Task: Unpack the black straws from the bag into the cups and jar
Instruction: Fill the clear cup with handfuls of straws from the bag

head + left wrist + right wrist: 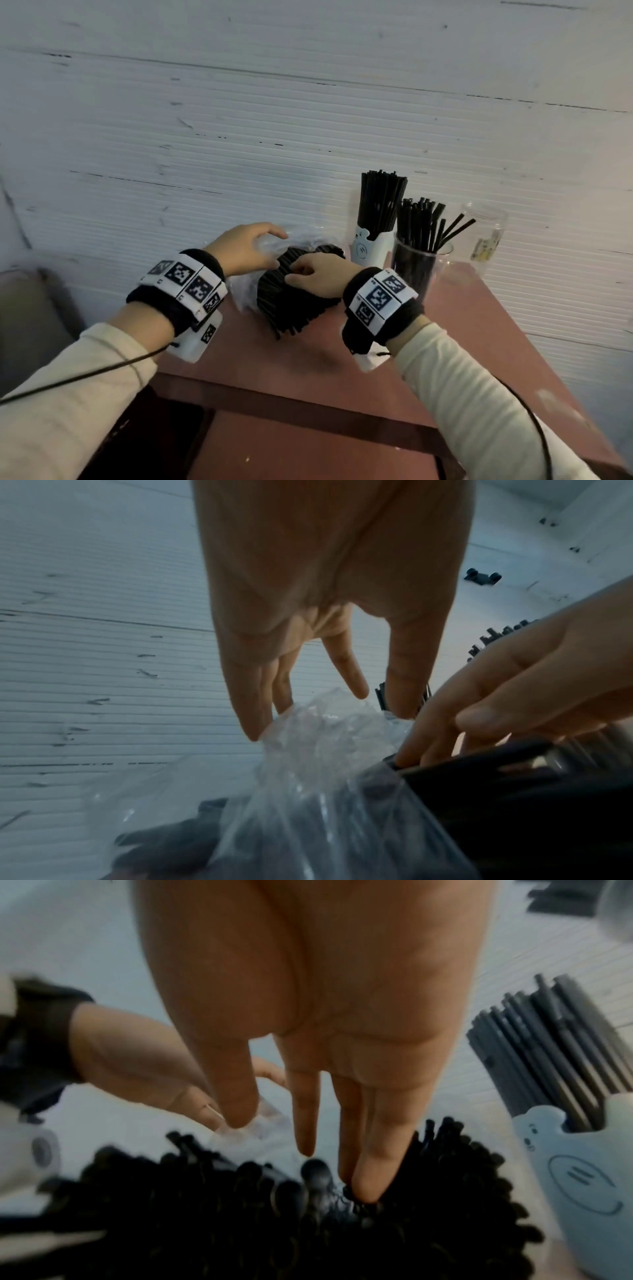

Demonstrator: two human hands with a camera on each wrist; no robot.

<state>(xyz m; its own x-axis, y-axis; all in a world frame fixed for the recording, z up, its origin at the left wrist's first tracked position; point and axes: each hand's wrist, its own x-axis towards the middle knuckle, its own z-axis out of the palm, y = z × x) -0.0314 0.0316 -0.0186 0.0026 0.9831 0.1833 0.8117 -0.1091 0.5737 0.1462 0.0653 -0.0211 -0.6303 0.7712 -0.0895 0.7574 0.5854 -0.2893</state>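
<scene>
**Both hands at the mouth of the straw bag, cups crowded to the right**

Head view: a reddish table [479, 342] fills the lower centre and right, its far edge against a white ribbed wall [239, 120]; the clear plastic bag [245, 291] lies mid-frame near the table's left edge, a thick bundle of black straws [291, 308] lying in it; the left hand [245, 248] curls over the crumpled bag mouth, fingers bent onto the plastic; the right hand [318, 277] rests on top of the bundle, fingers bent down into it; just right of the hands stand a white cup [368, 248] and a clear cup [416, 263], both packed with upright straws and nearly touching; a clear jar [486, 229] stands further right by the wall; the bare tabletop lies in the lower right, in front of the cups.

Left wrist view: the left hand [325, 588] hangs from the top, fingers nearly straight, tips touching the bag [325, 750] at centre; whether they pinch it cannot be told; the right hand [514, 696] enters from the right edge, fingertips dug among the straws [514, 804] at lower right.

Right wrist view: blurred; the right hand [308, 1015] points down, fingers extended, tips pushed into the straw ends [240, 1218] across the bottom; the left hand [137, 1069] at mid-left pinches clear plastic; the white cup [582, 1164] sits at the right edge.
</scene>
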